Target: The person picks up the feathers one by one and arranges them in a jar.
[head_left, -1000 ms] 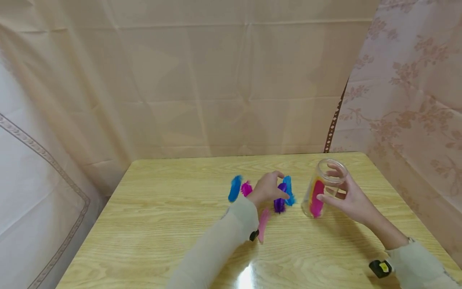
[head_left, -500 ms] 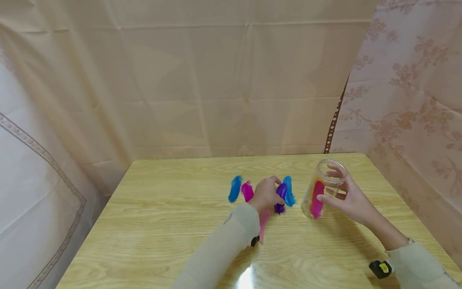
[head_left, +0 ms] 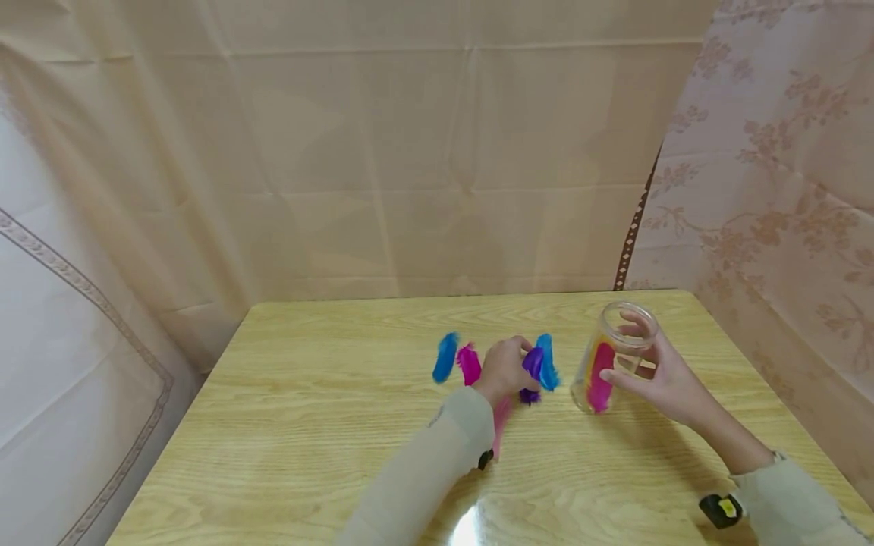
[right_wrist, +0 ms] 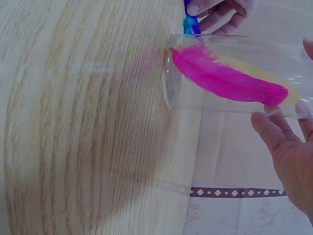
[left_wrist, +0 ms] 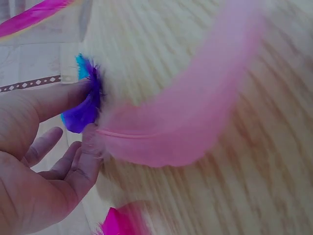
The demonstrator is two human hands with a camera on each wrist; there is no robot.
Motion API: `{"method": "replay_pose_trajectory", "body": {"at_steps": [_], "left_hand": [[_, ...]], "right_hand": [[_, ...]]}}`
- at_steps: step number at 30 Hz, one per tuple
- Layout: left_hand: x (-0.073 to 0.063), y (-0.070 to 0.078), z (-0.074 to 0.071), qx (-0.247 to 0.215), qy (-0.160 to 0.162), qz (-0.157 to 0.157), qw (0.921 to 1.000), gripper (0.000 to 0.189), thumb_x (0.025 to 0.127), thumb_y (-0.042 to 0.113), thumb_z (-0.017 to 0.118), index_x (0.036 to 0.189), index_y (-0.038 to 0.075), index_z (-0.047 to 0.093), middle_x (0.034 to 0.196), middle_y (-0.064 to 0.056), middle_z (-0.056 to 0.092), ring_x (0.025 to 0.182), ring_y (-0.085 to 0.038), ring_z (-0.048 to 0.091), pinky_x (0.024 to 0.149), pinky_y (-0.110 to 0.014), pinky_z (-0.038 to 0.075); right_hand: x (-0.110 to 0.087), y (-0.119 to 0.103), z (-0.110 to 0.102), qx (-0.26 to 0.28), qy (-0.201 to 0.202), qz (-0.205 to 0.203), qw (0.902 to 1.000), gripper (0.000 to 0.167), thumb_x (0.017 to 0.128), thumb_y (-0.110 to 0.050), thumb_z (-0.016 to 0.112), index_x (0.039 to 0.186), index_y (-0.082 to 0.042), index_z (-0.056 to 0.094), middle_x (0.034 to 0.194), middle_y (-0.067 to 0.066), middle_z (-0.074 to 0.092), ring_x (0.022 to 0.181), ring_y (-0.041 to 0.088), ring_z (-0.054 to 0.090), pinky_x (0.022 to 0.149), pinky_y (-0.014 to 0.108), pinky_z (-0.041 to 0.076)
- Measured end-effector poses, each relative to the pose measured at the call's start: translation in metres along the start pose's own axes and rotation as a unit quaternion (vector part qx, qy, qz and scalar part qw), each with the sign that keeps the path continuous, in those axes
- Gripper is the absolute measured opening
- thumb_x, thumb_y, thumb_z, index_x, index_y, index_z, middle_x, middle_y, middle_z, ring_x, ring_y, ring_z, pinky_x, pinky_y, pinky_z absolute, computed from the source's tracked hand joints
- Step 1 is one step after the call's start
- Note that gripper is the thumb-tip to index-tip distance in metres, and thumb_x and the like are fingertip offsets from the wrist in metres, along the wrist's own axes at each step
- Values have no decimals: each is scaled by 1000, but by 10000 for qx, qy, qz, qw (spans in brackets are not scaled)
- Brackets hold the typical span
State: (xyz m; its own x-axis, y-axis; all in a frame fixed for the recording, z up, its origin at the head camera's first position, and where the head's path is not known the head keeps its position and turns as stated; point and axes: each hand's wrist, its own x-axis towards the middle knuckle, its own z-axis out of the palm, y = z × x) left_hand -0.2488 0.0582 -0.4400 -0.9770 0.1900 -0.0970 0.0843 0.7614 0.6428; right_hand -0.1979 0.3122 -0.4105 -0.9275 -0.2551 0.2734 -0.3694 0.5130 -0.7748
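In the head view my left hand (head_left: pixel 507 369) has its thumb and fingers curled about a purple feather (head_left: pixel 532 362). The left wrist view shows the thumb tip against that feather, the other fingers bent below it. A blue feather (head_left: pixel 548 364) lies just beyond. Under the left wrist is a pale pink feather (left_wrist: pixel 181 127). My right hand (head_left: pixel 662 375) grips a clear glass jar (head_left: pixel 580 383) that stands upright on the table. Inside the jar are a magenta feather (right_wrist: pixel 225 78) and a yellow feather (right_wrist: pixel 254 73).
Left of the left hand, another blue feather (head_left: pixel 446 357) and a magenta feather (head_left: pixel 469 364) lie on the wooden table (head_left: pixel 307 417). A beige curtain (head_left: pixel 410 152) hangs behind the table, with a floral cloth (head_left: pixel 785 189) on the right.
My left hand has drawn back slightly toward me, and its thumb and fingers have closed in on the purple feather, whose upper part has shifted. The right hand and jar stay put.
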Motion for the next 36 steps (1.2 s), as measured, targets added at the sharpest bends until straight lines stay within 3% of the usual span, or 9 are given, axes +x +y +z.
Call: {"method": "replay_pose_trajectory", "body": {"at_steps": [4, 22, 29, 36], "left_hand": [[0, 1, 3, 187, 110, 5, 9998, 63, 69, 20, 97, 123, 14, 65, 105, 0, 68, 98, -18, 61, 91, -29, 52], [-1, 2, 5, -125, 106, -112, 9998, 64, 69, 13, 96, 123, 11, 64, 108, -4, 69, 98, -21, 63, 88, -28, 54], [2, 0, 4, -37, -79, -130, 9999, 63, 70, 16, 96, 125, 5, 68, 113, -5, 71, 107, -22, 65, 95, -28, 52], [1, -1, 4, -560, -219, -417, 9973, 47, 72, 10, 93, 114, 5, 71, 96, -3, 69, 82, -15, 65, 72, -24, 58]], "right_hand": [[0, -1, 0, 20, 9, -9, 10000, 89, 92, -14, 77, 159, -28, 21, 142, 14, 42, 115, 47, 59, 84, 17, 49], [1, -1, 0, 12, 37, -121, 9999, 90, 91, -11, 78, 159, -26, 22, 140, 14, 43, 112, 48, 60, 83, 18, 51], [1, -1, 1, -34, 38, -118, 9999, 90, 91, -12, 79, 159, -26, 22, 140, 14, 44, 112, 47, 61, 83, 19, 52], [1, -2, 1, -3, 29, -142, 9999, 90, 90, -10, 79, 159, -25, 22, 140, 14, 43, 112, 48, 61, 84, 19, 52]]}}
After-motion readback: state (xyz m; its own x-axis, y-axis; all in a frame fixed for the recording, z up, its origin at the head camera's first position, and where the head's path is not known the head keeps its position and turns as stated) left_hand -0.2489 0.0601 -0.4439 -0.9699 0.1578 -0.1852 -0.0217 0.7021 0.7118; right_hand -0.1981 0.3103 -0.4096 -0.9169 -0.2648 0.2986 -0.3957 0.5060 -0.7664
